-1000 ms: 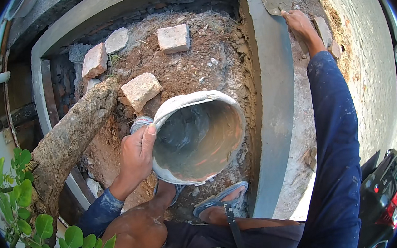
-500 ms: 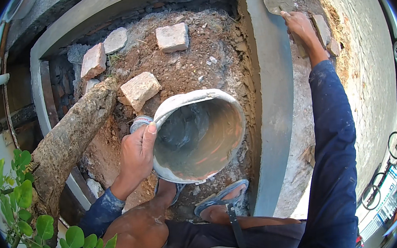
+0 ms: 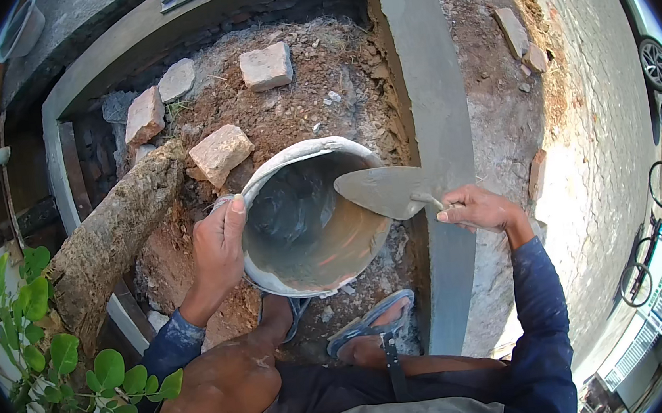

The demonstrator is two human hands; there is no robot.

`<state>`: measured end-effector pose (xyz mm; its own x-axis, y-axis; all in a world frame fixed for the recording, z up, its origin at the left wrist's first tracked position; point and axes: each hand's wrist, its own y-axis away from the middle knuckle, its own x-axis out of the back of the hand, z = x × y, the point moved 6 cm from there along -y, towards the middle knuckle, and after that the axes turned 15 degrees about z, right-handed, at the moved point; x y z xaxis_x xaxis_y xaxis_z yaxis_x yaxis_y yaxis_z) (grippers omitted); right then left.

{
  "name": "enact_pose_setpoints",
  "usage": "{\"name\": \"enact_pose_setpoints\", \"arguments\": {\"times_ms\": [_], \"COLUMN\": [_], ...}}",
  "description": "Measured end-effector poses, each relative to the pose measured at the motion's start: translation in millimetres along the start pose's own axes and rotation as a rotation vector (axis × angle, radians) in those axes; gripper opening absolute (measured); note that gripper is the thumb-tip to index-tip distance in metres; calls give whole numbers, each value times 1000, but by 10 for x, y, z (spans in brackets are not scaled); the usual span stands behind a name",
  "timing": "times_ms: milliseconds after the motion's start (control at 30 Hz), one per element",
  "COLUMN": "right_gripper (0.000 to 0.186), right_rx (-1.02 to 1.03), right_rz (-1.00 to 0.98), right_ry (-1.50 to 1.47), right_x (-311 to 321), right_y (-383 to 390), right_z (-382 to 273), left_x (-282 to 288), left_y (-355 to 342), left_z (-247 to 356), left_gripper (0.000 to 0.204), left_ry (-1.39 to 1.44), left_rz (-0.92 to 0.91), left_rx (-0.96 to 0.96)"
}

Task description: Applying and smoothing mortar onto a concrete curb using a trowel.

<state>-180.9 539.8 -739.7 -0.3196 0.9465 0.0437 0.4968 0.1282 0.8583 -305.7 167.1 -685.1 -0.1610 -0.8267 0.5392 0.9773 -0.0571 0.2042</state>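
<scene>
- Outdoor work area: a bed of reddish soil (image 3: 313, 101), bordered by a smooth grey ledge (image 3: 438, 93), surrounds your feet.
- At far left, green leaves (image 3: 109, 368) overhang your forearm; a rough tree trunk (image 3: 119, 239) slants into the bed.
- Right of the trunk, pale blocks, including a tilted block (image 3: 221, 155) and a squarish block (image 3: 266, 67), lie apart on the soil.
- Your left hand (image 3: 220, 245) is clamped on the bucket's left rim, thumb uppermost, probably to steady the bucket.
- The bucket (image 3: 325, 145) is in front of your legs, mouth facing you, apparently for easy access to the wet grey mix (image 3: 289, 226) inside.
- The trowel (image 3: 381, 192) spans the bucket's right rim, tip leftward over the opening, presumably so drips fall inside. Rim contact cannot be determined.
- Your right hand (image 3: 481, 209) grasps the trowel's handle beyond the ledge, likely keeping your fingers clear of the mix.
- At far right, sunlit paving (image 3: 587, 94) extends toward a parked car (image 3: 658, 67).
</scene>
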Motion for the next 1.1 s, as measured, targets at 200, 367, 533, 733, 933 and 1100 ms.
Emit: {"name": "enact_pose_setpoints", "arguments": {"times_ms": [200,367,533,733,933,1100], "right_gripper": [37,32,20,18,22,24], "right_rx": [-25,559,646,731,799,757], "right_rz": [233,985,1040,1091,1138,1065], "right_ry": [407,864,1416,1648,1666,1728], "right_x": [706,1137,1072,1365,1524,1324], "right_y": [507,582,-38,-859,-1243,-1234], "right_z": [235,-516,-1697,-2526,-2780,-2720], "left_x": [37,29,77,121,154,113], "left_y": [28,10,11,0,18,-1], "left_z": [-30,-61,-100,-52,-139,-127], "left_gripper": [46,47,47,48,48,49], "left_ry": [-14,6,-24,-35,-28,-27], "left_rz": [19,51,57,60,76,55], "left_rx": [-15,-32,-38,-39,-51,-29]}}
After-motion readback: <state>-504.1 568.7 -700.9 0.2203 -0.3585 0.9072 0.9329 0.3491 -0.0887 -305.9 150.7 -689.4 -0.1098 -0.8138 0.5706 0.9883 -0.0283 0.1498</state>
